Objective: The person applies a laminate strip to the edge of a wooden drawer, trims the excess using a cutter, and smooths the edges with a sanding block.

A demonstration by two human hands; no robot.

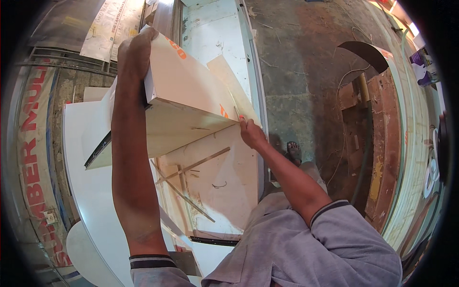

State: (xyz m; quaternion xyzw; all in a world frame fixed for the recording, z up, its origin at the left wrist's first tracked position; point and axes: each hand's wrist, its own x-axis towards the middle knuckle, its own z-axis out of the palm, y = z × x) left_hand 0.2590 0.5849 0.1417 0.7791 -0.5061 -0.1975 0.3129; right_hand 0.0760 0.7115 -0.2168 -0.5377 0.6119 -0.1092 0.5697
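Observation:
A white drawer box point(191, 79) with orange lettering is tilted up over the workbench, its pale underside facing me. My left hand point(137, 48) is closed over its far upper edge. At the box's right corner my right hand point(251, 134) is closed on a slim tool point(242, 116) with a red part, mostly hidden by the fingers; its kind is unclear. A thin pale strip of sheet point(232, 83) slants along the box's right side, beside that hand. One black drawer slide point(98, 150) shows on the left side of the box.
On the worktop point(239, 172) under the box lie thin wooden sticks point(193, 165) and another black slide point(213, 240). A large white panel point(86, 158) lies at the left. To the right, a brown board point(382, 143) and a dark curved sheet point(366, 52) stand beyond the floor.

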